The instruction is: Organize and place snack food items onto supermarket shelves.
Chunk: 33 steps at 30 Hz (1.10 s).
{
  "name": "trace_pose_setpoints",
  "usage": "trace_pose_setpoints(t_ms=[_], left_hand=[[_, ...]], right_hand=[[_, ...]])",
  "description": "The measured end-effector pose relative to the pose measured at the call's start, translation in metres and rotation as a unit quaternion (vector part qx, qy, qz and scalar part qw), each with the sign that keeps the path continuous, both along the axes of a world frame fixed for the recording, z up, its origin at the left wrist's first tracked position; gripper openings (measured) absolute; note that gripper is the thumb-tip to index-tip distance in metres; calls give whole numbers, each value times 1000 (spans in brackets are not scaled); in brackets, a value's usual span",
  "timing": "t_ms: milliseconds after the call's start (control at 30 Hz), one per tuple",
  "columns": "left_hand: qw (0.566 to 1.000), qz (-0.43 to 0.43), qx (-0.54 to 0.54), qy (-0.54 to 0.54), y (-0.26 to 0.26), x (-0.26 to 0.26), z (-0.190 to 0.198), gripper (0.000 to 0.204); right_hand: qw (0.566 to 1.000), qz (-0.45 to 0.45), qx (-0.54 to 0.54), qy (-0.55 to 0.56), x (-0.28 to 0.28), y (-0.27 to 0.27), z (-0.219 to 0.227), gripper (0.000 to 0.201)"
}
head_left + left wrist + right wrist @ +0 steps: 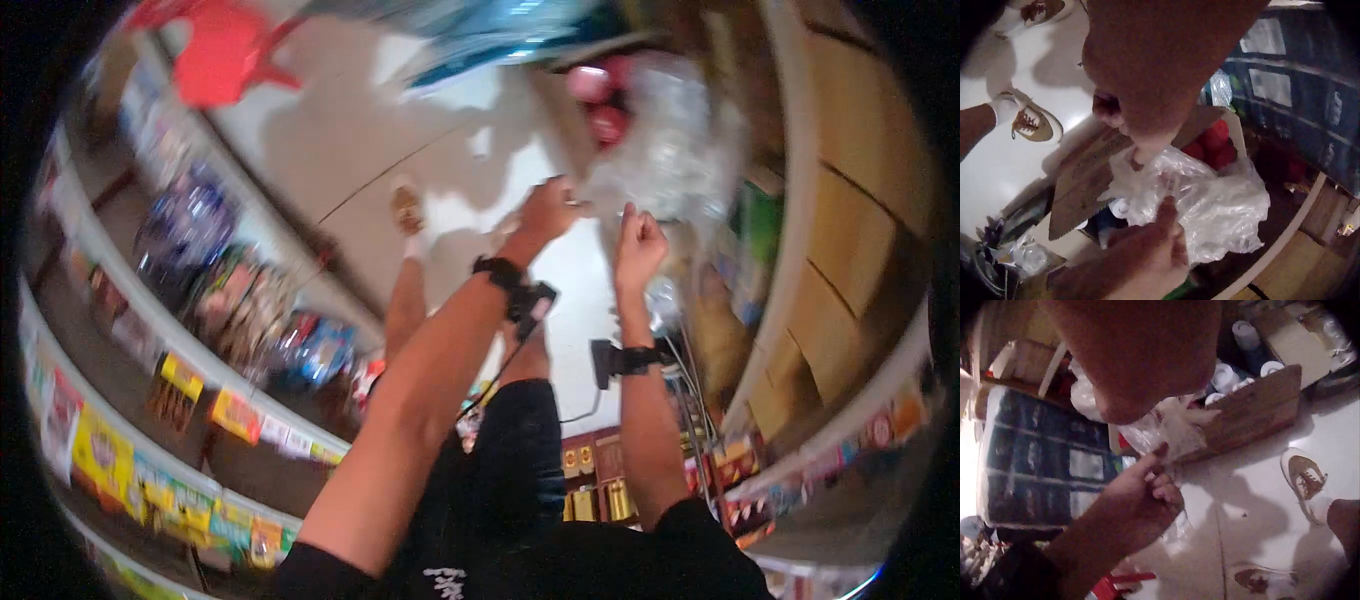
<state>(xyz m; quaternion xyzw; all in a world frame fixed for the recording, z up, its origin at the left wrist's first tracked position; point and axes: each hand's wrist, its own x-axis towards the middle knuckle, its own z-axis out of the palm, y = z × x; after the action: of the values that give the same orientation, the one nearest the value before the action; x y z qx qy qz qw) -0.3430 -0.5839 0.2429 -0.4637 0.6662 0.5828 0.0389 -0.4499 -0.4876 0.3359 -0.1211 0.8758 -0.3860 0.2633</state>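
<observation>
A crinkled, clear-white plastic bag (1222, 206) spreads over an open cardboard box. My left hand (548, 212) pinches the bag's near edge, its other fingers curled in. Close beside it, my right hand (640, 247) also pinches the bag between thumb and forefinger, as the left wrist view shows. In the right wrist view the bag's thin film (1182, 434) stretches near the fingertips. Red round things (1213, 147) show in the box beside the bag. The cardboard flap (1082, 181) leans outward below the hands.
White-capped cans (1225, 378) stand in the box. A dark blue plastic-wrapped stack (1041, 459) rises beside it. Shelves of packaged goods (110, 455) line the left, cardboard cartons (850, 230) the right. A red plastic stool (215, 55) stands on the pale floor, near a shoe (407, 208).
</observation>
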Motion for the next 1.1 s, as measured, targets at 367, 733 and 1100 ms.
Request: trace_pose_setpoints(t_ms=[367,733,1100], left_hand=[[996,77,-27,-21,-51,135,-15,9],[940,308,59,-136,-83,294,-10,31],[741,569,129,-331,82,522,-17,33]], right_hand=[[813,523,210,-147,69,-24,-85,10],[634,724,213,-169,87,-195,-152,39],[456,839,277,-103,279,-313,-142,29]])
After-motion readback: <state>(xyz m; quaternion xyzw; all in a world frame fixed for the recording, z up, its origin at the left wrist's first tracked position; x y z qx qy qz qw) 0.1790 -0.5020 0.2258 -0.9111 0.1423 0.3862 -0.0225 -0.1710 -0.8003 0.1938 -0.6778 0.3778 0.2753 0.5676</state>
